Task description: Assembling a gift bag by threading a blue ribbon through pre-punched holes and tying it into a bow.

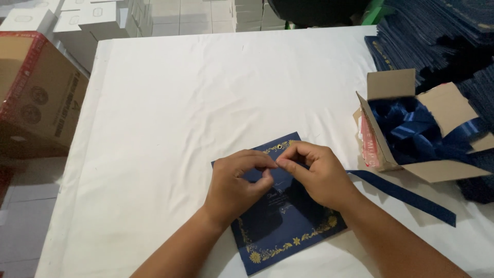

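Observation:
A dark blue card (288,229) with gold floral edging and a small eyelet hole near its top lies on the white tablecloth (170,113). Both hands hover over its upper half. My left hand (239,180) and my right hand (314,172) meet fingertip to fingertip, pinching the end of a dark blue ribbon (406,195). The ribbon runs out from under my right hand toward the right, lying flat on the cloth. The pinched ribbon end itself is mostly hidden by my fingers.
An open cardboard box (442,170) full of blue ribbons sits at the right. Behind it are stacks of dark blue cards (437,31). A brown carton (36,92) stands at the left beside the table, with white boxes (77,15) beyond.

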